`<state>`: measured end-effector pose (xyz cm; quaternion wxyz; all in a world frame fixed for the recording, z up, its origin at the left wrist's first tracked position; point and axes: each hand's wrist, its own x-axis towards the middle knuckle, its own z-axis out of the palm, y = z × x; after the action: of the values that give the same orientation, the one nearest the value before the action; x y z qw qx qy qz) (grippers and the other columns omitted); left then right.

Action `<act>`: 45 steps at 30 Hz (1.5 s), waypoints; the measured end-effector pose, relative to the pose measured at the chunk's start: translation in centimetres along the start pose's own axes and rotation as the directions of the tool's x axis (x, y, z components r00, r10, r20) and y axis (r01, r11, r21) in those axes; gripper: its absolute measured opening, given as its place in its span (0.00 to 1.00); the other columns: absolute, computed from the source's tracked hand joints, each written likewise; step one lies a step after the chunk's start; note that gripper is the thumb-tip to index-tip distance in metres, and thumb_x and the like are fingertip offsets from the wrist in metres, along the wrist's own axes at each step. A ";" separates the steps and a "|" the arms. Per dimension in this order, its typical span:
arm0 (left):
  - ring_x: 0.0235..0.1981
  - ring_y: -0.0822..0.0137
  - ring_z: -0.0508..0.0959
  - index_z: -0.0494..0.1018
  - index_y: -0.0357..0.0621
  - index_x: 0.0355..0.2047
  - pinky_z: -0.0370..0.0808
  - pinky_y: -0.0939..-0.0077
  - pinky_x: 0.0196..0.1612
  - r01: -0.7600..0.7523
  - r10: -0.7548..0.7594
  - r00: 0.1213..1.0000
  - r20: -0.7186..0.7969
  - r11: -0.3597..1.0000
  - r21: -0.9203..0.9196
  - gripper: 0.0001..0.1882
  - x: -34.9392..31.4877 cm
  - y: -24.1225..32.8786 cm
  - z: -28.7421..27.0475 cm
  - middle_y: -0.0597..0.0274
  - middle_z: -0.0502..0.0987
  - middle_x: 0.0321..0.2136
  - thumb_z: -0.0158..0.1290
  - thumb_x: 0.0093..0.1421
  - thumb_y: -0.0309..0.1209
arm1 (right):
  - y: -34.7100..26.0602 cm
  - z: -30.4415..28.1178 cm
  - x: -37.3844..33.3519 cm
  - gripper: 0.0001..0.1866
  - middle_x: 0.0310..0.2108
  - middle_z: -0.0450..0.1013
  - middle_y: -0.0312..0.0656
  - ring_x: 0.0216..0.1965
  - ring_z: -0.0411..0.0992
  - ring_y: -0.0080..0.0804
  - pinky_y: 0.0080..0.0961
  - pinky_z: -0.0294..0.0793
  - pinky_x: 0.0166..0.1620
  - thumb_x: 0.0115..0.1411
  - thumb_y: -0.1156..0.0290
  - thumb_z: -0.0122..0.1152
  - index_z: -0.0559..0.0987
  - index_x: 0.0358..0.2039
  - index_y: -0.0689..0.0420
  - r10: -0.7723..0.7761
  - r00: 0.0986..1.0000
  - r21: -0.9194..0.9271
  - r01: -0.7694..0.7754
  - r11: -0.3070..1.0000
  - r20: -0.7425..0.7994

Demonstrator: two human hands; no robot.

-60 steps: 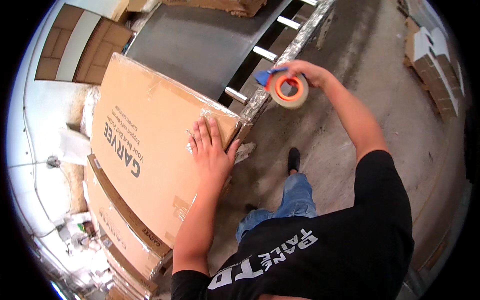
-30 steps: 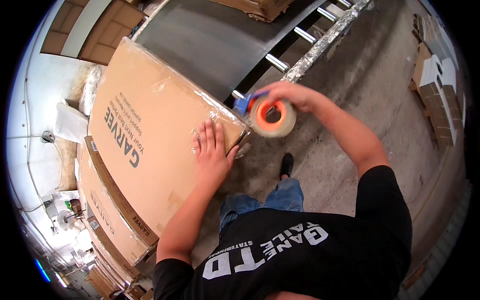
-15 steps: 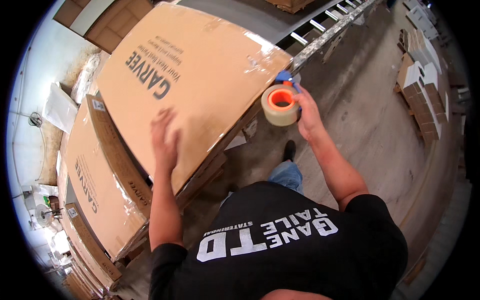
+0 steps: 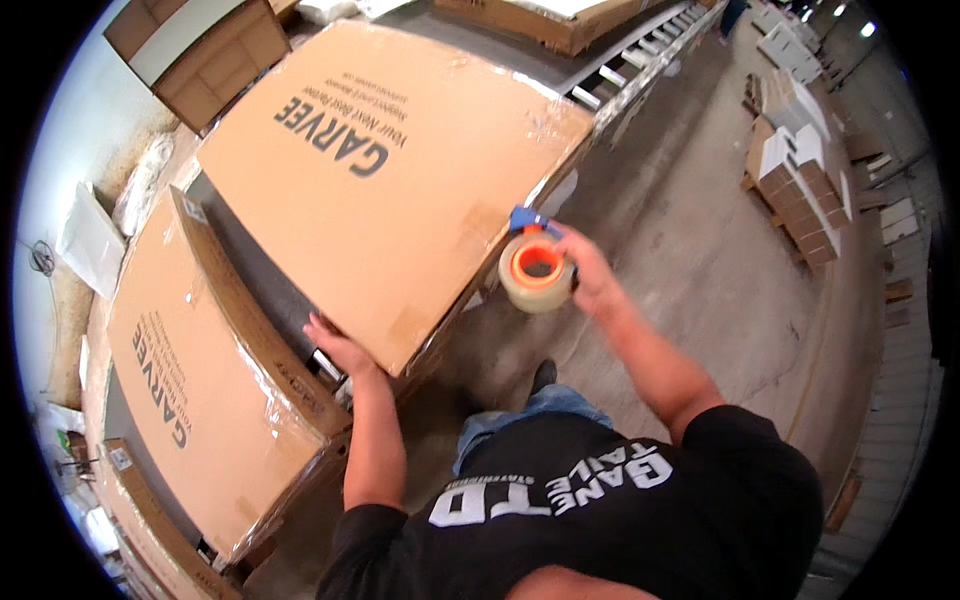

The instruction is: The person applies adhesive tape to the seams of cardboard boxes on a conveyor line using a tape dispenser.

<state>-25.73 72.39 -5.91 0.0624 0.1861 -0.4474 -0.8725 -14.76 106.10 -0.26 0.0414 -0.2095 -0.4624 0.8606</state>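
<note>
My right hand (image 4: pixel 588 275) is wrapped around a tape dispenser (image 4: pixel 512 287) with a blue head, an orange core and a thick roll of clear tape. It is held beside the right long edge of a large flat brown carton (image 4: pixel 400 220). Tape shines along the carton's edges. At the carton's near left end, my left hand (image 4: pixel 343 350) lies with its fingers stretched out against the edge, holding nothing. The tape's free end cannot be made out.
Behind, to the left, lies a second taped carton (image 4: pixel 190 360) with a raised brown side. Under the cartons runs a conveyor whose metal rollers (image 4: pixel 612 77) show at the far right. Another carton (image 4: pixel 560 25) is farther along it. Stacked white and brown boxes (image 4: pixel 800 180) stand on the right floor.
My left hand has come down from above the carton's top to its near left end. The gap between the two cartons looks wider. The tape dispenser is lower in view.
</note>
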 end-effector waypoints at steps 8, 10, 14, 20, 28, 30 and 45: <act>0.71 0.52 0.53 0.31 0.36 0.73 0.50 0.60 0.72 -0.074 0.080 0.997 -0.007 0.951 0.300 0.46 -4.5 -12.0 10.9 0.44 0.45 0.72 0.34 0.71 0.57 | -7.6 -5.6 6.1 0.29 0.49 0.76 0.44 0.51 0.76 0.34 0.34 0.75 0.56 0.57 0.67 0.55 0.72 0.60 0.62 0.026 0.999 -0.047 -0.028 0.998 -0.047; 0.73 0.52 0.47 0.26 0.35 0.72 0.46 0.62 0.73 0.011 -0.033 0.999 0.035 0.866 0.499 0.49 -4.8 -12.2 11.3 0.44 0.36 0.74 0.36 0.71 0.57 | -6.3 -5.1 3.9 0.30 0.50 0.75 0.43 0.52 0.75 0.31 0.32 0.75 0.57 0.55 0.69 0.58 0.73 0.60 0.62 -0.055 0.997 -0.288 0.066 0.955 0.045; 0.73 0.56 0.51 0.31 0.42 0.74 0.44 0.63 0.73 0.099 -0.412 0.862 0.296 0.709 0.698 0.45 -2.3 -7.6 5.4 0.51 0.44 0.74 0.37 0.72 0.56 | 4.7 -3.5 -7.6 0.32 0.53 0.72 0.42 0.53 0.71 0.33 0.29 0.69 0.60 0.53 0.72 0.60 0.73 0.61 0.59 0.009 0.995 -0.251 0.015 0.968 0.096; 0.54 0.67 0.75 0.73 0.35 0.56 0.70 0.71 0.56 -0.224 -0.657 0.608 0.446 0.397 0.890 0.23 -2.4 4.7 -1.4 0.56 0.78 0.52 0.46 0.72 0.41 | 12.3 5.0 -5.2 0.28 0.53 0.72 0.46 0.57 0.69 0.35 0.31 0.68 0.59 0.55 0.69 0.61 0.78 0.58 0.55 -0.305 0.952 -0.394 0.264 0.880 -0.043; 0.53 0.65 0.77 0.73 0.33 0.56 0.72 0.72 0.57 -0.415 -0.445 0.638 0.628 0.489 0.767 0.18 -3.9 11.4 -1.7 0.52 0.78 0.52 0.50 0.71 0.33 | 18.7 5.0 -2.3 0.27 0.54 0.73 0.48 0.55 0.72 0.40 0.33 0.70 0.59 0.55 0.61 0.65 0.79 0.55 0.57 -0.307 0.924 -0.513 0.383 0.768 0.230; 0.52 0.65 0.78 0.73 0.33 0.56 0.73 0.72 0.56 -0.502 -0.464 0.641 0.612 0.349 0.791 0.18 -4.0 12.9 -4.0 0.52 0.79 0.51 0.52 0.70 0.31 | 16.4 0.7 -7.5 0.26 0.53 0.74 0.47 0.54 0.73 0.38 0.33 0.69 0.59 0.56 0.66 0.63 0.79 0.55 0.58 -0.345 0.927 -0.527 0.367 0.767 0.144; 0.52 0.59 0.79 0.77 0.35 0.51 0.71 0.67 0.58 -0.673 -0.543 0.492 0.680 0.258 0.693 0.15 -3.0 14.2 -0.3 0.52 0.81 0.49 0.53 0.66 0.28 | 20.9 0.8 -7.9 0.29 0.51 0.71 0.44 0.56 0.69 0.40 0.33 0.65 0.62 0.51 0.68 0.67 0.79 0.57 0.54 -0.369 0.914 -0.368 0.407 0.836 0.172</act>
<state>-23.68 64.58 6.21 -0.2528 -0.3087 -0.8456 -0.3546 -5.29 91.51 -14.28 0.1498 -0.0747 -0.6609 0.7316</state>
